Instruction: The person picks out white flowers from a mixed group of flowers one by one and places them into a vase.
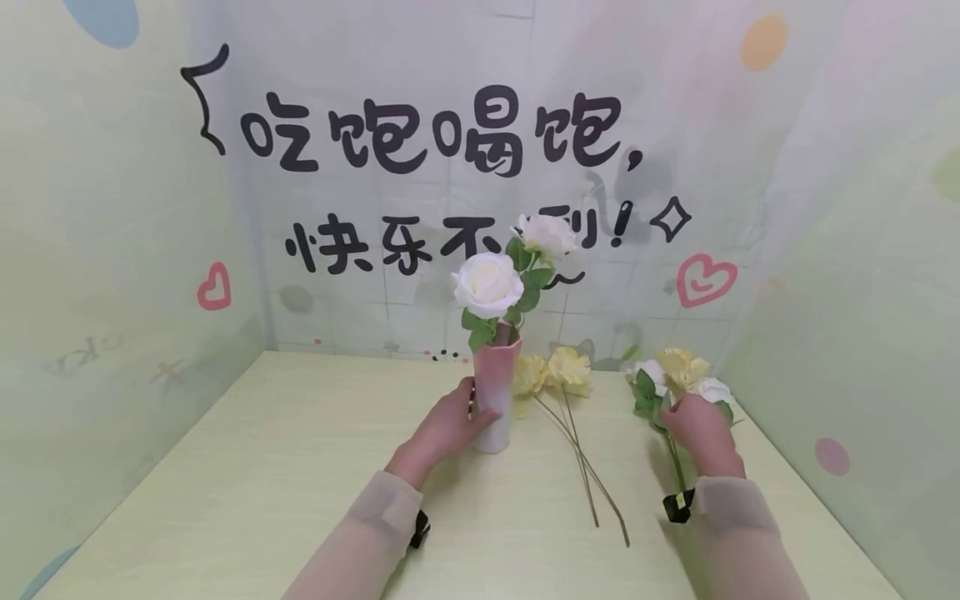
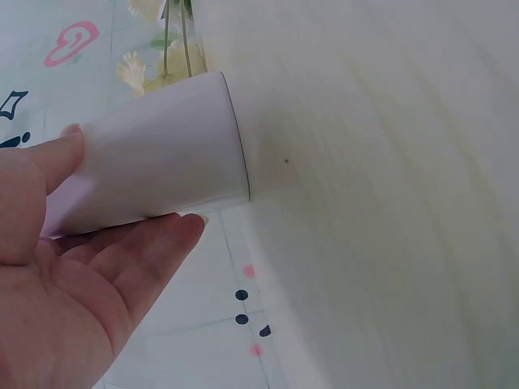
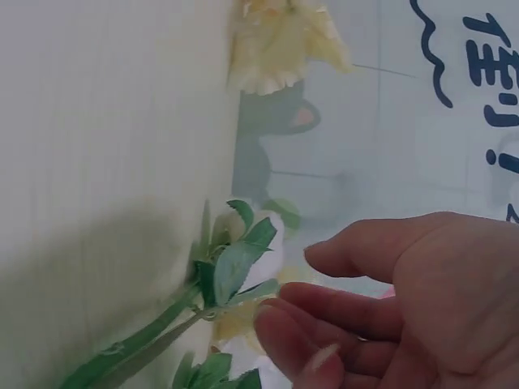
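My left hand (image 1: 448,423) holds a tall pink-and-white vase (image 1: 495,392) round its lower body, thumb in front. Two white roses (image 1: 489,285) with green leaves stand in the vase. In the left wrist view, the vase's plain white lower part (image 2: 162,154) lies between thumb and fingers. Over at the right, my right hand (image 1: 702,429) is at a group of white flowers (image 1: 712,389) and a yellow flower (image 1: 682,367). The right wrist view shows a gap between its thumb and loosely bent fingers, with the fingertips right by the green leaves (image 3: 235,267).
Two yellow flowers (image 1: 568,368) lie on the table (image 1: 247,475) just right of the vase, their long thin stems (image 1: 581,467) crossing toward the front. A printed backdrop (image 1: 420,50) closes the back, with side panels left and right.
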A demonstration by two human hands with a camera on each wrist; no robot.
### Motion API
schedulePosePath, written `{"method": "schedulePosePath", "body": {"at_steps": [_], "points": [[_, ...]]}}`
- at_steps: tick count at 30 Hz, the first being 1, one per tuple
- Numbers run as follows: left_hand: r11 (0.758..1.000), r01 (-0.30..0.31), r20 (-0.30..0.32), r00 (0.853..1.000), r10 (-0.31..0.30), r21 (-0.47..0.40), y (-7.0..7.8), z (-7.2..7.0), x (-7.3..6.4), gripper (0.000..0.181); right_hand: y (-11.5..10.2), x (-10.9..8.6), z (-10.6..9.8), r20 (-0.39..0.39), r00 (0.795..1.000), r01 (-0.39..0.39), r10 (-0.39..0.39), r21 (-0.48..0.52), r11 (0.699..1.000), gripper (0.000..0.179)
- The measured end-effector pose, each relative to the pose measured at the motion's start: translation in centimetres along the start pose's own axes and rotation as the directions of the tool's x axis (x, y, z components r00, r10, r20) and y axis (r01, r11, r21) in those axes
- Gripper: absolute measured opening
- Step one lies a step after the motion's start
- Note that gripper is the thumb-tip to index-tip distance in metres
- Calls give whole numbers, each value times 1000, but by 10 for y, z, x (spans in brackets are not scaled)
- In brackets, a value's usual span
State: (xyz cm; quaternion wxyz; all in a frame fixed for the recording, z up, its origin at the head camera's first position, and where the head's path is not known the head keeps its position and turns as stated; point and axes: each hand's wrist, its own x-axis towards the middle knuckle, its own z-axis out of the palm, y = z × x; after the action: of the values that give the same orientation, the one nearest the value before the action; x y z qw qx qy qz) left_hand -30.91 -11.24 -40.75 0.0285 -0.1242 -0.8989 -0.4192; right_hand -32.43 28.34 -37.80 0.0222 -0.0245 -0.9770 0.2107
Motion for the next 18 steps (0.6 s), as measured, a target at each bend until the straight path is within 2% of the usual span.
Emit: {"method": "schedulePosePath", "body": {"at_steps": [4, 7, 9, 11, 13, 16, 18], "points": [[1000, 2, 0, 1000, -2, 2, 1, -1, -1, 70, 13, 10, 11, 56, 998, -40, 38, 38, 998, 30], [1000, -5, 0, 1000, 5, -1, 1, -1, -1, 69, 42, 39, 31, 93, 994, -57, 60, -33, 998, 24], [1000, -13, -2, 1000, 13, -3, 1, -1, -1, 69, 64, 60, 46, 112, 992, -40, 49, -84, 996, 21], [1000, -17, 0, 1000, 17, -4, 1, 0, -1, 69, 76, 70, 54, 128, 991, -28, 44, -124, 992, 20], [1000, -20, -1, 1000, 20, -3, 0, 0, -1, 69, 71, 64, 53, 120, 992, -31, 48, -137, 990, 22], [1000, -21, -1, 1000, 21, -5, 0, 1, -1, 70, 38, 32, 35, 102, 994, -36, 50, -131, 991, 28], [1000, -22, -3, 1000, 22, -7, 0, 1, -1, 70, 32, 28, 31, 93, 994, -43, 55, -123, 991, 30]]}}
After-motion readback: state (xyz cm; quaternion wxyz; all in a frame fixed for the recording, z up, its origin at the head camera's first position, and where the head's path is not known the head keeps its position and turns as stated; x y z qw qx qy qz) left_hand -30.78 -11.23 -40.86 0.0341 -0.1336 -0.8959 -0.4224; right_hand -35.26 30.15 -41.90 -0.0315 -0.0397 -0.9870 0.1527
